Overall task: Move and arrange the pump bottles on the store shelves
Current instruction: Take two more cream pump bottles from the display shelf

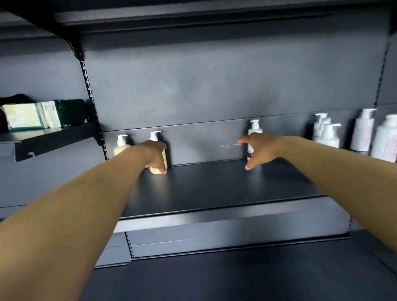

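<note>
Left hand (155,155): wrapped round the cream plastic pump bottle (157,152) standing at the dark metal shelf's (217,183) back.
Right hand (260,151): fingers spread, empty, just before the white plastic pump bottle (254,134) further right along that shelf.
Handling: likely light, rigid, smooth; grasp mid-body, not the pump.

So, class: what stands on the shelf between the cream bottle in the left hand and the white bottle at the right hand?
Nothing: the head view shows only bare dark shelf between the cream bottle and the white bottle.
</note>
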### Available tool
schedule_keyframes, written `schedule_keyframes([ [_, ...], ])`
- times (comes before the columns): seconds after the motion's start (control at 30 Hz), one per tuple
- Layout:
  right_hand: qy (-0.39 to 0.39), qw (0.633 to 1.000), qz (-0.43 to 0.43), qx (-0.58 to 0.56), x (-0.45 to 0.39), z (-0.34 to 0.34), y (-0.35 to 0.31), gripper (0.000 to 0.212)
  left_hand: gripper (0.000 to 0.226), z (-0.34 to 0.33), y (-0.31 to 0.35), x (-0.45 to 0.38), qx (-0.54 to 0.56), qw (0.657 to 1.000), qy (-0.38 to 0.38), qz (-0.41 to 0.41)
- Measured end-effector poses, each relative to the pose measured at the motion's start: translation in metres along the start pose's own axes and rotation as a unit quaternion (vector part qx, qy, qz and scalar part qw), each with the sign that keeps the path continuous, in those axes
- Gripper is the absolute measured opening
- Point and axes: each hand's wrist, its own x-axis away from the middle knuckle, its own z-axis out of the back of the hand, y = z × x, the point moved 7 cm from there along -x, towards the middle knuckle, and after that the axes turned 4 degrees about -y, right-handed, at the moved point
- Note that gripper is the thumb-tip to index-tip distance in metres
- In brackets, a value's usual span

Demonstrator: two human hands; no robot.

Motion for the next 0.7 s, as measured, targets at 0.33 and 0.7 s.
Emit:
schedule_keyframes([
  [0.33, -0.008, 0.998, -0.043, -0.048, 0.1, -0.013, 0.103, 0.087, 0.086, 0.012, 0.119, 0.062, -0.009, 0.999, -0.02, -0.037],
  [0.7, 0.0, 0.998, -0.053, -0.025, 0.178, -0.005, 0.272, 0.092, 0.086, 0.045, 0.307, 0.089, 0.01, 0.998, -0.006, -0.057],
])
